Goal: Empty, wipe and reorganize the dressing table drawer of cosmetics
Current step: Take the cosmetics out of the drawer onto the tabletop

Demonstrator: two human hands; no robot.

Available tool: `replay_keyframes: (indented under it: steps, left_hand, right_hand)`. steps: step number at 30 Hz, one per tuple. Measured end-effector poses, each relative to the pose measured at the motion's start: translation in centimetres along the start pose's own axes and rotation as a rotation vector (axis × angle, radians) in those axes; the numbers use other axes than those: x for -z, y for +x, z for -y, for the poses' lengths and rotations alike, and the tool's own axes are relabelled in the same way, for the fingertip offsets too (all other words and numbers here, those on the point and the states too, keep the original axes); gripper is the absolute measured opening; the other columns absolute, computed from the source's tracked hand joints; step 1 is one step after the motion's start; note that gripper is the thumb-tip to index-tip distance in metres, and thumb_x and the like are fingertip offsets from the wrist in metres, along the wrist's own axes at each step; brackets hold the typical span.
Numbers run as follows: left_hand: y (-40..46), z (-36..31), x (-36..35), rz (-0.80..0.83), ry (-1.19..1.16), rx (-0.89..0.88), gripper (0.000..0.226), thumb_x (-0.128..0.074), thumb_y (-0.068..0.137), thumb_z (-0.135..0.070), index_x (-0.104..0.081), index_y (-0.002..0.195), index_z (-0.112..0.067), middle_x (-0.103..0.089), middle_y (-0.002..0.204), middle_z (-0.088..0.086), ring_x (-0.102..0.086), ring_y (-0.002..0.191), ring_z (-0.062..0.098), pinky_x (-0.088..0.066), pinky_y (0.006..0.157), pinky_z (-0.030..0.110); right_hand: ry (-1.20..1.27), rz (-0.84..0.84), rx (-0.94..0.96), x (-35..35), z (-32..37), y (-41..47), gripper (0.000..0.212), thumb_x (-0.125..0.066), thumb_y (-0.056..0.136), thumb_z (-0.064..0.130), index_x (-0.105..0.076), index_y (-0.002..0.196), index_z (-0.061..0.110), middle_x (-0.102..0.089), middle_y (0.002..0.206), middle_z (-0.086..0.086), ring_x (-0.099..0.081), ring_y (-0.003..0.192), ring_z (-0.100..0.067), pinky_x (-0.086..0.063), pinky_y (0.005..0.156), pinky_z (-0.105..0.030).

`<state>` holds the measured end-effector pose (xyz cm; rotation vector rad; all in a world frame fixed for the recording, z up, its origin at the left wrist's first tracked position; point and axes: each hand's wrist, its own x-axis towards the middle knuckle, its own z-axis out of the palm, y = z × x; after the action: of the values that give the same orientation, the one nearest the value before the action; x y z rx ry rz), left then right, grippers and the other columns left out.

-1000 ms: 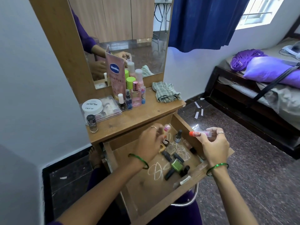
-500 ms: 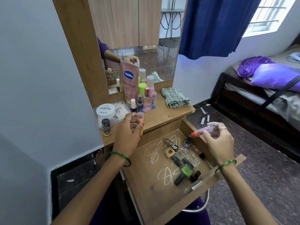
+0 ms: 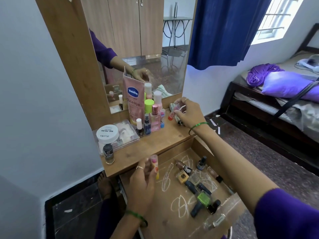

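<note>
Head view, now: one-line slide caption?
Right hand sets an orange-capped tube on the tabletop; left hand holds a pink-and-yellow tube over the open drawer.

The wooden desk (image 3: 155,144) carries a Vaseline tube (image 3: 133,99), small bottles (image 3: 150,121) and a clear case (image 3: 124,135). A checked cloth (image 3: 173,106) lies by the mirror.

Soft daylight enters from the window (image 3: 276,16) at the upper right, which is blown out to white. The room is evenly bright with faint shadows. Wide-angle distortion bends the walls and edges. Both hands show motion blur; the mirror (image 3: 146,49) reflects dimly.
</note>
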<state>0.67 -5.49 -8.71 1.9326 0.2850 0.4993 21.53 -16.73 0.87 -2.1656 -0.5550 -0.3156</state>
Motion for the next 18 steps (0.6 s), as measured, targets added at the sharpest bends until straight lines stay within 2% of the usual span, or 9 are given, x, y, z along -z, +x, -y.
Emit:
replay_keyframes:
  steps: [3, 5, 10, 14, 16, 18]
  left_hand:
    - [-0.4, 1.3, -0.3, 0.017, 0.006, 0.017, 0.026, -0.057, 0.091, -0.021, -0.053, 0.114, -0.033, -0.064, 0.098, -0.016, -0.06, 0.092, -0.009, -0.044, 0.076, 0.006]
    - [-0.4, 1.8, -0.4, 0.019, 0.022, 0.007, 0.028, -0.057, 0.091, -0.02, -0.056, 0.119, -0.025, -0.065, 0.102, -0.013, -0.061, 0.096, -0.002, -0.045, 0.08, 0.008]
    - [-0.5, 1.8, -0.5, 0.023, 0.047, -0.023, 0.029, -0.054, 0.091, -0.031, -0.055, 0.119, -0.028, -0.063, 0.102, -0.019, -0.059, 0.098, -0.004, -0.045, 0.081, 0.01]
    - [-0.5, 2.0, -0.5, 0.022, 0.03, -0.002, 0.037, -0.052, 0.09, -0.032, -0.055, 0.125, -0.019, -0.065, 0.103, -0.014, -0.06, 0.098, -0.001, -0.051, 0.085, 0.022]
    - [-0.5, 2.0, -0.5, 0.022, 0.045, -0.002, 0.038, -0.051, 0.089, -0.035, -0.054, 0.124, -0.022, -0.064, 0.102, -0.016, -0.06, 0.097, -0.003, -0.05, 0.084, 0.02]
    - [-0.6, 1.9, -0.5, 0.026, 0.064, 0.003, 0.039, -0.05, 0.088, -0.037, -0.054, 0.125, -0.023, -0.063, 0.102, -0.018, -0.059, 0.097, -0.005, -0.049, 0.083, 0.017]
  right_hand:
    - [-0.009, 0.047, -0.008, -1.3, -0.6, 1.2, 0.022, -0.064, 0.079, -0.001, -0.063, 0.1, 0.005, -0.059, 0.081, 0.004, -0.053, 0.063, -0.006, -0.04, 0.061, -0.005]
    - [-0.007, 0.071, -0.007, -1.7, -0.7, 1.6, 0.023, -0.066, 0.079, -0.001, -0.064, 0.101, 0.005, -0.059, 0.085, 0.002, -0.053, 0.064, -0.006, -0.04, 0.062, 0.0]
    - [0.0, 0.097, 0.003, -2.4, -0.7, 2.0, 0.025, -0.065, 0.079, -0.001, -0.064, 0.103, 0.005, -0.062, 0.09, -0.001, -0.056, 0.077, -0.01, -0.046, 0.073, -0.013]
    - [0.01, 0.136, 0.024, -2.8, -0.7, 1.9, 0.024, -0.062, 0.079, -0.002, -0.062, 0.102, 0.004, -0.059, 0.09, 0.001, -0.053, 0.075, -0.007, -0.043, 0.069, -0.006]
    - [0.002, 0.162, 0.014, -3.1, -0.9, 1.7, 0.024, -0.061, 0.079, -0.001, -0.061, 0.102, 0.007, -0.06, 0.087, 0.0, -0.054, 0.077, -0.011, -0.044, 0.07, -0.012]
    - [0.017, 0.18, -0.007, -3.2, -0.9, 1.4, 0.026, -0.059, 0.08, -0.003, -0.059, 0.104, 0.006, -0.059, 0.083, 0.0, -0.054, 0.073, -0.01, -0.043, 0.068, -0.005]
